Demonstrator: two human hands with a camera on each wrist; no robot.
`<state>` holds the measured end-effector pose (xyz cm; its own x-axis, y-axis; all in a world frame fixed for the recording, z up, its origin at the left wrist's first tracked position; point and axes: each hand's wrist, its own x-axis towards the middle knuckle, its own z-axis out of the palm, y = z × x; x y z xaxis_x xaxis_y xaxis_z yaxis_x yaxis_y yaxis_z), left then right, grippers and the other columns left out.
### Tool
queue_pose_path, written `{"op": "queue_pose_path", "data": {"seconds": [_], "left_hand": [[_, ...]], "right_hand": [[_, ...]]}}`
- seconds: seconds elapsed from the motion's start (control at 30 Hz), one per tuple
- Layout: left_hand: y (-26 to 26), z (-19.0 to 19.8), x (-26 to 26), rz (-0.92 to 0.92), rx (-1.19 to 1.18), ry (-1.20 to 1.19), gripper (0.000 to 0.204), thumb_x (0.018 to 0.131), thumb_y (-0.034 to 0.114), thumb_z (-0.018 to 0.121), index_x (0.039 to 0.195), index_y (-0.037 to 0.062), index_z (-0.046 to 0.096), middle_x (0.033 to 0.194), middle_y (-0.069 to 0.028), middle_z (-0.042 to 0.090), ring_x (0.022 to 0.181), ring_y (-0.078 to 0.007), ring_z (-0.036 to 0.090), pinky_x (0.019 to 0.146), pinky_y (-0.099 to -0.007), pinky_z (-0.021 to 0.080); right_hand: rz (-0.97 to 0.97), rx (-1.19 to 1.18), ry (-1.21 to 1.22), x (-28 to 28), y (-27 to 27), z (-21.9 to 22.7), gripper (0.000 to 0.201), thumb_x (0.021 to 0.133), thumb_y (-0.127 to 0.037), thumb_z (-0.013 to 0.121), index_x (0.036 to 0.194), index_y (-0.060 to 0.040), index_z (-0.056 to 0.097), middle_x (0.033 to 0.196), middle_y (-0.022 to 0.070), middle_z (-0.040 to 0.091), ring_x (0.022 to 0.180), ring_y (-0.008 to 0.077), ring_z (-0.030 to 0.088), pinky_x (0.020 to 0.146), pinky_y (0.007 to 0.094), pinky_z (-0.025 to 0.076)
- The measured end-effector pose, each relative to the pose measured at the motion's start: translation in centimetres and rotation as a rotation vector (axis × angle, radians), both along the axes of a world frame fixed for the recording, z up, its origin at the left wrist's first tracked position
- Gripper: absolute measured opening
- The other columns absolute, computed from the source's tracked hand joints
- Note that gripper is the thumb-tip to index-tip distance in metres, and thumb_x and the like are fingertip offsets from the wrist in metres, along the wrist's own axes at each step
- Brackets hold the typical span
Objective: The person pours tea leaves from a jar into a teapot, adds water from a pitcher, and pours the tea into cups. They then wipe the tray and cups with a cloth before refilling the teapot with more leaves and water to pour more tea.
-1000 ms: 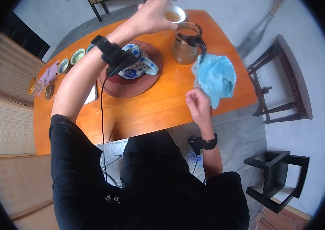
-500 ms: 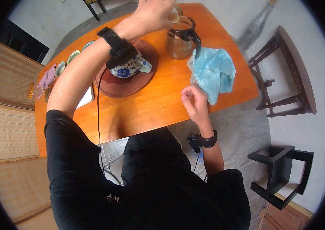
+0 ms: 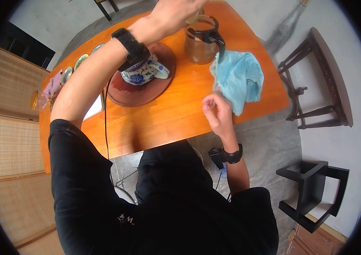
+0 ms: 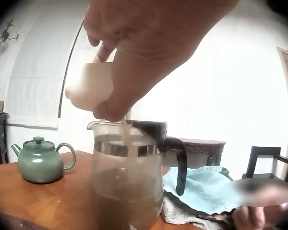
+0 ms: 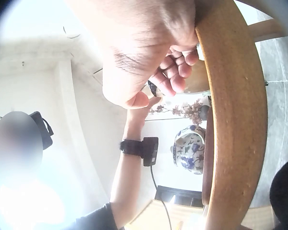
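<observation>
My left hand (image 3: 174, 17) grips a small white cup (image 4: 91, 86) and tilts it above a glass pitcher (image 4: 127, 196) with a black handle. A thin stream of liquid (image 4: 129, 143) falls from the cup into the pitcher, where cloudy liquid sits. From the head view the cup is mostly hidden behind the hand. Near the table's front edge, beside a light blue cloth (image 3: 240, 78), my right hand (image 3: 219, 114) hangs with its fingers loosely curled around nothing; the right wrist view shows that hand (image 5: 144, 52) by the wooden edge.
A blue-and-white teapot (image 3: 140, 76) stands on a round reddish-brown tray (image 3: 161, 93) under my left forearm. Beyond the pitcher is a green teapot (image 4: 41, 163). Small bowls (image 3: 67, 76) and a purple cloth (image 3: 53, 87) lie at the table's left. A black stool (image 3: 314, 191) stands right.
My left hand has moved over the pitcher, and the cup in it has gone from nearly level to tipped, with liquid running out. The right hand has stayed nearly still.
</observation>
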<state>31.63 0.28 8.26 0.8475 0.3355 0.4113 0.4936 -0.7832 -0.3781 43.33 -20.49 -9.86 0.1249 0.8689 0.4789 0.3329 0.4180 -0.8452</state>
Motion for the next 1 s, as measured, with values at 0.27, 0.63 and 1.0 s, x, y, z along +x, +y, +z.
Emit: {"op": "queue_pose_path", "data": {"seconds": [0.27,0.63,1.0], "left_hand": [[0.7,0.0,-0.2,-0.121,0.215,0.134,0.058,0.089,0.01,0.05,0.144,0.0034,0.034,0.116,-0.0058,0.059,0.098,-0.0195,0.049,0.081,-0.039,0.034],[0.5,0.4,0.1,-0.059,0.108,0.218,0.059,0.087,0.006,0.053,0.144,0.0036,0.034,0.12,-0.0096,0.057,0.101,-0.0202,0.048,0.083,-0.0411,0.034],[2.8,1.3,-1.0,-0.025,-0.42,-0.176,0.088,0.068,0.03,0.082,0.137,0.0,0.037,0.119,-0.0216,0.06,0.11,-0.0363,0.057,0.092,-0.0493,0.04]], "right_hand": [[0.001,0.02,0.001,0.0,0.0,-0.1,0.01,0.078,-0.009,0.061,0.081,-0.0009,0.055,0.073,0.0095,0.057,0.067,0.0194,0.054,0.061,0.0299,0.041],[-0.001,0.031,0.008,0.0,0.1,-0.2,0.01,0.078,-0.009,0.061,0.081,-0.0007,0.055,0.072,0.0087,0.056,0.066,0.0183,0.052,0.06,0.0291,0.04],[-0.016,0.014,0.031,-0.1,0.0,-0.6,0.009,0.08,-0.008,0.061,0.082,-0.0005,0.056,0.072,0.0087,0.056,0.066,0.0177,0.051,0.06,0.0286,0.04]]}}
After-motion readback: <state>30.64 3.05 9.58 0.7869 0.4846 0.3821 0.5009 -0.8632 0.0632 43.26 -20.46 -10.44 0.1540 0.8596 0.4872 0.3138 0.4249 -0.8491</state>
